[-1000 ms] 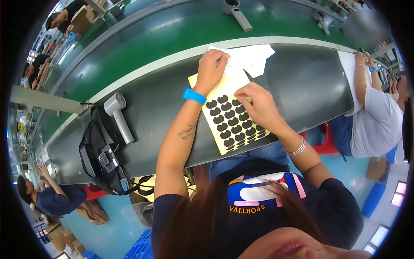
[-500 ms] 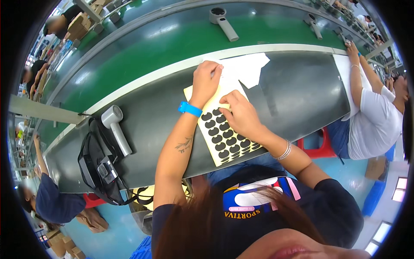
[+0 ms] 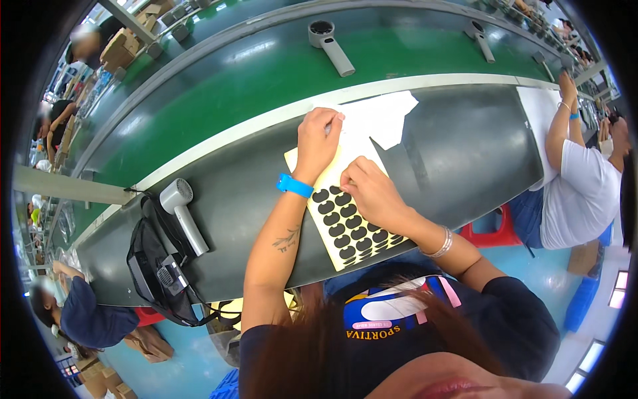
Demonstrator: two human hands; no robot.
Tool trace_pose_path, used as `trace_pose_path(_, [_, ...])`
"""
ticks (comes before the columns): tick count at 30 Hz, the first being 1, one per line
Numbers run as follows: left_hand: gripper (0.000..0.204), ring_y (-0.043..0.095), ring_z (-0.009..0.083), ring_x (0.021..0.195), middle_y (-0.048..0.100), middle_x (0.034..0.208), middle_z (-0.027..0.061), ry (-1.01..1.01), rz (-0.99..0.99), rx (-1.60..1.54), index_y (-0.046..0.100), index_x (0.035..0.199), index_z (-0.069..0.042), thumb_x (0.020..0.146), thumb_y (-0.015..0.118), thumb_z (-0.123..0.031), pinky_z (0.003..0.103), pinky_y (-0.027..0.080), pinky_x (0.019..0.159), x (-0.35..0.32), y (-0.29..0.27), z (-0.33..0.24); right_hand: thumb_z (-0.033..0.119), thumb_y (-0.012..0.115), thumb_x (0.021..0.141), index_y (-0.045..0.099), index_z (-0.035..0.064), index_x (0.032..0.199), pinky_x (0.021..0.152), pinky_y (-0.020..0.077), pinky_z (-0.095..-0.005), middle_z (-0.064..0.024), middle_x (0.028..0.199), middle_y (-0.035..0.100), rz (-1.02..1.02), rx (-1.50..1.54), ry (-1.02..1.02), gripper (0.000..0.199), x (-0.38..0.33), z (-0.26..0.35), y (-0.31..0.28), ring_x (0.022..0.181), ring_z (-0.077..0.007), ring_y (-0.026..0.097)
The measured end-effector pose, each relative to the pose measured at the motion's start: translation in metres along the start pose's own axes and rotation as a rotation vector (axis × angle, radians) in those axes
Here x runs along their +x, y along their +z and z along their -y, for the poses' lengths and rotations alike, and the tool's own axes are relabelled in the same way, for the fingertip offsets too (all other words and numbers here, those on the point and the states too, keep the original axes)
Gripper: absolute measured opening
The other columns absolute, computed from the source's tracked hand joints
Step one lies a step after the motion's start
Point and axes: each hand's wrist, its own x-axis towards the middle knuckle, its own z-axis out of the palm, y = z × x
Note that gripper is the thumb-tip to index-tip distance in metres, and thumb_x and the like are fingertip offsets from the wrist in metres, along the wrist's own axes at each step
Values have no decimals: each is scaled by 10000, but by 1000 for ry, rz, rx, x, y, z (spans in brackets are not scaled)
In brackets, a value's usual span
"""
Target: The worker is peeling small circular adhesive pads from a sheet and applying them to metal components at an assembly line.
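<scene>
A pale yellow sheet [image 3: 324, 229] with rows of black rounded stickers [image 3: 349, 211] lies on the dark bench mat in front of me. My left hand [image 3: 320, 139], below a blue wristband, is closed over the sheet's far end beside white paper [image 3: 389, 118]. Whatever its curled fingers hold is hidden. My right hand [image 3: 375, 193] is over the sheet, thumb and forefinger pinched together at the top row of stickers. Anything between those fingertips is too small to make out.
A grey handheld fan [image 3: 193, 229] and a black bag [image 3: 156, 266] lie to my left. Beyond the bench, a green conveyor [image 3: 232, 86] carries another grey fan [image 3: 335, 53]. A co-worker in a white shirt [image 3: 578, 176] sits at the right, beside a red stool [image 3: 495, 229].
My right thumb and forefinger have come together and moved nearer the top sticker row. My left hand has hardly shifted. The fan on the conveyor has moved left, and the right-hand co-worker's arms have shifted.
</scene>
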Motion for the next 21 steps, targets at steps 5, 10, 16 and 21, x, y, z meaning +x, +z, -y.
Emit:
trace_pose_path(5, [132,594,304,794,630,849,139,29,-24,-8,648,837,19,864,603,-102,369,471,708,1,-2,1,14,587,860,547,26,926,699,456,-307,-85,861,559,-101,250,17,78,31,-8,-36,778,-197,566])
trace_pose_path(10, [153,613,256,762,645,851,130,112,0,137,665,887,16,891,595,-120,333,479,709,6,3,5,-17,597,844,545,47,1047,678,477,-290,-76,798,598,-556,306,3,219,131,-69,-44,744,-151,602])
trace_pose_path(16, [145,607,231,803,636,881,122,0,23,46,647,894,36,905,573,-89,311,467,752,-7,-10,-2,42,653,798,240,80,1440,928,402,-453,-227,1345,415,-284,57,123,765,189,-78,17,1162,-403,483])
trace_pose_path(21, [146,611,245,821,639,920,127,25,63,40,649,889,39,909,568,-81,317,480,734,2,2,-12,-22,709,722,183,107,1453,887,429,-442,-218,1363,393,-584,116,-2,910,207,-100,10,1114,-382,524])
